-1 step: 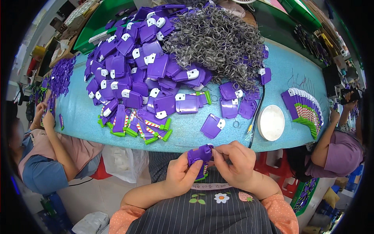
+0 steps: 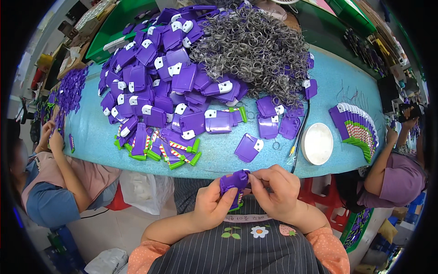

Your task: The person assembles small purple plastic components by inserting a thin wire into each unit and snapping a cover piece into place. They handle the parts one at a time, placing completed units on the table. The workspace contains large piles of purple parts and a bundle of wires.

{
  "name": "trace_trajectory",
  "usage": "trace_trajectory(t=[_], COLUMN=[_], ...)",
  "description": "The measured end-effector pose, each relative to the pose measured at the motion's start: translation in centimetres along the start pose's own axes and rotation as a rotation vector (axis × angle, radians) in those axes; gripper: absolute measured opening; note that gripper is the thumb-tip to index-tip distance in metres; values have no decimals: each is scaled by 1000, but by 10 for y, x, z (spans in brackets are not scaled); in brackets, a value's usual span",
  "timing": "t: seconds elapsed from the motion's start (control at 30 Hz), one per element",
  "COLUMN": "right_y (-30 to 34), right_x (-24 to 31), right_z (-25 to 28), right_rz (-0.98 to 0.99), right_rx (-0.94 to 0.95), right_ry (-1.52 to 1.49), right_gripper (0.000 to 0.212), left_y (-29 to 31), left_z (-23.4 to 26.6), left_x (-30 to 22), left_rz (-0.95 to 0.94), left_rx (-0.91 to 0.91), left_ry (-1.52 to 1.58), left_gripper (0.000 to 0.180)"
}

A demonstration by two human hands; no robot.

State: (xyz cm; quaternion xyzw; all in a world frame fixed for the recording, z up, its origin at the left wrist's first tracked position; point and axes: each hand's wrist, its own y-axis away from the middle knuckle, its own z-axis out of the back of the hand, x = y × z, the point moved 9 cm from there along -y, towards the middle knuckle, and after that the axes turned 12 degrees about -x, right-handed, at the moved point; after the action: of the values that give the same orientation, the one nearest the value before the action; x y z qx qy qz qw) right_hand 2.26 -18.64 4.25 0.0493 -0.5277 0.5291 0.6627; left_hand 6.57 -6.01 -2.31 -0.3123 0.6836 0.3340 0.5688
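Note:
Just past the table's front edge, my left hand (image 2: 211, 203) is closed round a purple plastic casing (image 2: 234, 181) with a green end and a striped strip low on it. The thumb lies across the casing's face. My right hand (image 2: 276, 191) pinches thumb and forefinger at the casing's upper right corner; whatever is between those fingertips is too small to make out. Nearest on the table is a loose purple plate with a white corner (image 2: 248, 147). Left of it are several purple pieces with striped strips and green ends (image 2: 178, 150).
A big heap of purple plates (image 2: 185, 76) fills the table's left and middle, beside tangled metal rings (image 2: 255, 45). A white bowl (image 2: 318, 144), a black cable (image 2: 303, 130) and a fanned row of casings (image 2: 358, 130) lie to the right. People sit at both sides.

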Motion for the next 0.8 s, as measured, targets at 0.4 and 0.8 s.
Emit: trace_trajectory(t=[0.4,0.8], right_y=[-1,6], right_x=[-28,-37], right_z=[-37,-34], right_rz=[-205,-379], right_rx=[472,252], right_ry=[-294,-450], right_gripper=[9,36], left_y=[-4,-12], left_z=[-16,10], left_x=[-34,1], left_rz=[-454,203], left_rx=[221,-113], left_ry=[-603,178], left_gripper=[27,28])
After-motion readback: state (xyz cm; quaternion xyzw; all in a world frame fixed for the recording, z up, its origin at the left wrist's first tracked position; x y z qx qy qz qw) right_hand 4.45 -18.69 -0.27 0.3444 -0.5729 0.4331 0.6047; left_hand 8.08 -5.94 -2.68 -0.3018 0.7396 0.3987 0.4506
